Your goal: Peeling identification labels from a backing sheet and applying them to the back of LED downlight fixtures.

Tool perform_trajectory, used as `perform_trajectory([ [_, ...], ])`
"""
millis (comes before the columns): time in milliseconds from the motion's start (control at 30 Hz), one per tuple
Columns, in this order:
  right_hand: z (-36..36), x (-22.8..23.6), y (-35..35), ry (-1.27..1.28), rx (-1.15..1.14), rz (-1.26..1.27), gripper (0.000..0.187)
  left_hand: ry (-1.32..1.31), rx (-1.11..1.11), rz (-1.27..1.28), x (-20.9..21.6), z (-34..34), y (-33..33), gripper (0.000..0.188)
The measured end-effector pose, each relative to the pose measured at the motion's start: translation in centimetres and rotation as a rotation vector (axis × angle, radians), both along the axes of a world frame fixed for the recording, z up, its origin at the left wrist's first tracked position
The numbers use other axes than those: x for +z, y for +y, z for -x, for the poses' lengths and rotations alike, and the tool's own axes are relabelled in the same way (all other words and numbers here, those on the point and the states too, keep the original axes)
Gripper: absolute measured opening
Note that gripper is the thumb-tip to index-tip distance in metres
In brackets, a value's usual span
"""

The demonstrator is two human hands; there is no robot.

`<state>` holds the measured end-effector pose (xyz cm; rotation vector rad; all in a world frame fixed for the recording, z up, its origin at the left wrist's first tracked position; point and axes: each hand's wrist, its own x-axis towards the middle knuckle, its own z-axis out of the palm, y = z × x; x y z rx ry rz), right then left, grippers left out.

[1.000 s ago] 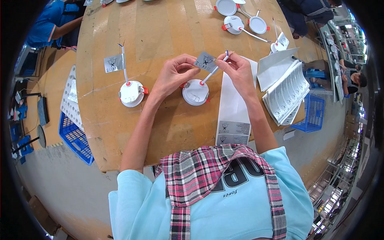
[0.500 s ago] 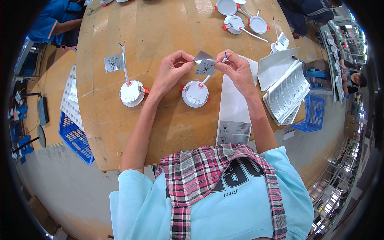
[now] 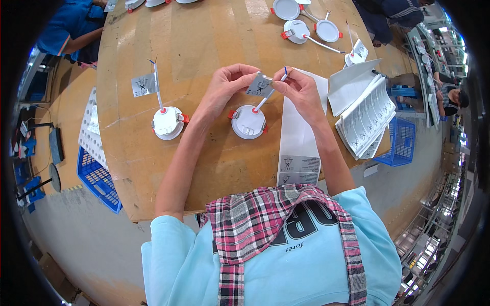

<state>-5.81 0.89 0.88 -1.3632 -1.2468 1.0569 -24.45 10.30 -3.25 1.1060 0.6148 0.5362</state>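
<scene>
A round white downlight (image 3: 248,122) with red-tipped spring clips lies back side up on the table before me. Its white cable (image 3: 263,102) rises to my right hand (image 3: 298,91), whose thumb and fingers pinch it near the blue and brown wire ends. A silver-grey printed label (image 3: 259,85) is folded around the cable. My left hand (image 3: 229,91) pinches the label's upper edge between thumb and fingers. To the left lies a second downlight (image 3: 168,123), with a similar label (image 3: 143,85) standing out from its upright cable like a flag.
Under my right forearm lies a label strip (image 3: 301,137) on white backing. A stack of label sheets (image 3: 365,120) sits at the table's right edge. More downlights (image 3: 296,31) rest at the far right. Blue crates (image 3: 97,176) stand beside the table. A co-worker's arm (image 3: 84,41) shows far left.
The label's raised upper flap has come down against the other half, and my left fingers have moved right along its top. My right hand stays on the cable.
</scene>
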Motion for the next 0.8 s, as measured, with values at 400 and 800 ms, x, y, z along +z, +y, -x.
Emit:
perform_trajectory([
  [400,0.1,-0.4,-0.1,0.015,-0.068,0.056,0.015,0.029,0.042,0.042,0.8,0.3,0.1,0.021],
  [800,0.4,-1.1,0.1,0.029,-0.104,0.005,0.015,0.056,0.142,-0.114,1.8,0.3,-0.1,0.017],
])
